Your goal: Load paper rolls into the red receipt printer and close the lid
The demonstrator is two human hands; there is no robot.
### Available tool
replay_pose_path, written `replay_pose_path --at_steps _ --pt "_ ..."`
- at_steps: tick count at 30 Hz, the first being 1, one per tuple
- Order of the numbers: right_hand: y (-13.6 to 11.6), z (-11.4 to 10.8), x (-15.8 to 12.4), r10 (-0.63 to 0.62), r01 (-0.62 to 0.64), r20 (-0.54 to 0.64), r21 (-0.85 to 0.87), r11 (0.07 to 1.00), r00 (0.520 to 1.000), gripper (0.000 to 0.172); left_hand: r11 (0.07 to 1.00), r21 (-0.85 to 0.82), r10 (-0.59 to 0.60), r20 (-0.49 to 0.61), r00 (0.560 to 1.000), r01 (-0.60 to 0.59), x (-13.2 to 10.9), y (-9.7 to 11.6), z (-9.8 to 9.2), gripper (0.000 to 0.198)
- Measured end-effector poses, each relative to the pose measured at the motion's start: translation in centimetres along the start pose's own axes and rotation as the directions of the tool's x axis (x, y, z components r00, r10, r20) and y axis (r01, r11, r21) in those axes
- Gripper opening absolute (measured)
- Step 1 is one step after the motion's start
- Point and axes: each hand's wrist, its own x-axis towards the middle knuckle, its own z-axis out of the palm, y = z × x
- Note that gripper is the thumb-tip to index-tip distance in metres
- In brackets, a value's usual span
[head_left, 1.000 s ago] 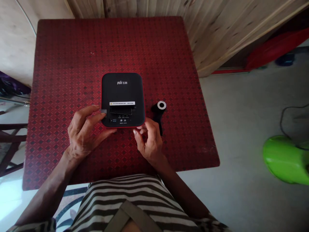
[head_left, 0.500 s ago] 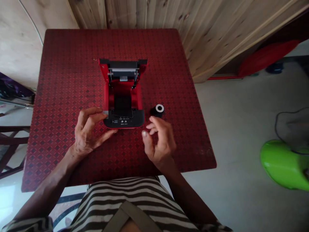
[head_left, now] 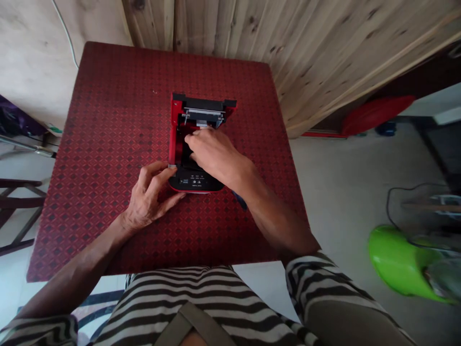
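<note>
A small red and black printer [head_left: 196,181] stands on the table, its lid [head_left: 203,105] raised. My left hand [head_left: 149,194] grips its front left corner, fingers on a grey tab at the top and thumb low at the front. Reaching over the right side, my right hand [head_left: 212,149] is inside the open bay, fingers bent downward. Its fingertips are partly hidden, so I cannot tell whether they hold anything. Beside the printer, a dark roll [head_left: 239,201] shows only in part under my right forearm.
A red patterned cloth covers the table [head_left: 108,120]. Wooden boards form the wall [head_left: 234,29] behind it. At the left is a dark wooden chair [head_left: 18,206]. A bright green tub [head_left: 396,259] and a cable are on the floor at the right.
My right hand has moved from beside the roll up and left into the printer's bay. My left hand keeps its grip on the corner. The whole view has shifted slightly.
</note>
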Motion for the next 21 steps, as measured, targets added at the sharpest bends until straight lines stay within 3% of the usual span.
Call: replay_pose_path --at_steps 5,12,15,17,19,21 --pt "0.2 -0.7 -0.2 -0.045 0.046 0.076 -0.008 0.999 0.996 0.026 1.000 -0.013 0.003 0.003 1.000 -0.003 -0.1 -0.1 0.1 0.069" --pt "-0.2 -1.3 -1.9 0.008 0.001 -0.119 0.070 0.998 0.993 0.024 1.000 -0.019 0.007 -0.015 1.000 -0.007 0.1 -0.1 0.0 0.070" --pt "0.0 -2.5 -4.4 0.057 -0.021 -0.228 0.156 0.988 0.972 0.022 1.000 -0.017 -0.005 -0.011 1.000 0.005 0.1 -0.2 0.1 0.070" --pt "0.6 -3.2 -7.1 0.062 0.045 -0.354 0.287 0.957 0.933 0.018 1.000 -0.017 -0.003 -0.021 1.000 0.003 0.1 -0.3 0.2 0.067" --pt "1.2 -3.1 -10.2 0.069 0.174 -0.469 0.456 0.873 0.880 0.018 1.000 -0.008 0.000 -0.030 1.000 0.000 0.0 -0.4 0.3 0.065" --pt "1.4 -1.8 -13.2 0.115 0.236 -0.466 0.628 0.742 0.877 0.027 1.000 0.004 0.000 -0.025 1.000 0.000 0.0 -0.4 0.4 0.065"
